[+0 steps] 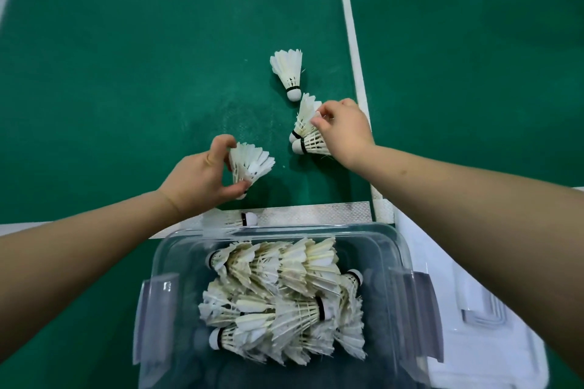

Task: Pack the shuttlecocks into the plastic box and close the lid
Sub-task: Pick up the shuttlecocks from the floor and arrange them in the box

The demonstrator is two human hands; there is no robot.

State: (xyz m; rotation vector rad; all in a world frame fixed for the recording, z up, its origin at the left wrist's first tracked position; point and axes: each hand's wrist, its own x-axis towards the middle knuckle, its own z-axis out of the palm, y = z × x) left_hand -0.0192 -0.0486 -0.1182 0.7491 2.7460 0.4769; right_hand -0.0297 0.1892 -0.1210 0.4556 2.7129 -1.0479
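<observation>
1. Gathering was in hand: the left hand [202,174], at eleven o'clock from the plastic box [403,251], was clamped round a shuttlecock [252,163].
2. The right hand [344,129], at one o'clock, pinched the feathers of a pair of shuttlecocks [313,142].
3. Next, I judge, both loads go into the part-filled box; a loose shuttlecock [287,73] waited at twelve, the lid [493,341] at three.
4. Green court floor [142,73], white line [349,19].

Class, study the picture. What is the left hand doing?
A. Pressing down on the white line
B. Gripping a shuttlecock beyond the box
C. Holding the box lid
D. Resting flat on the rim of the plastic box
B: the left hand has its thumb and fingers curled round a shuttlecock, on the far side of the plastic box.
</observation>
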